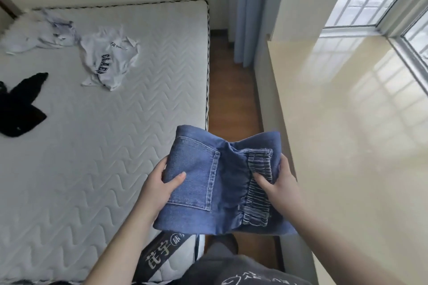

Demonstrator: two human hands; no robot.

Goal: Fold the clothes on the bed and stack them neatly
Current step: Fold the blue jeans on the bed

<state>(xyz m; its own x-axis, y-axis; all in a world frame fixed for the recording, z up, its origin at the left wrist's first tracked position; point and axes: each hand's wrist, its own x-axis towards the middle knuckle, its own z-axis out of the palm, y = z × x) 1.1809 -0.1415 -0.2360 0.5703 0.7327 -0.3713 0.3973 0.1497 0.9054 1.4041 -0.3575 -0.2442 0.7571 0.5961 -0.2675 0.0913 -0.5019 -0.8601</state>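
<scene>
A folded pair of blue jeans (217, 183) hangs in the air past the bed's right edge, over the floor gap, back pocket and elastic waistband facing up. My left hand (159, 183) grips its left side, thumb on the pocket. My right hand (278, 183) grips its right side, thumb on the waistband. On the white quilted mattress (111, 150) lie a crumpled white T-shirt with dark lettering (108, 60), a second crumpled white garment (39, 32) at the far left, and a black garment (20, 104) at the left edge.
A narrow strip of wooden floor (231, 90) runs between the bed and a wide glossy cream window ledge (347, 134) on the right. A blue curtain (245, 11) hangs at the far end. My dark-clothed lap (231, 268) shows at the bottom.
</scene>
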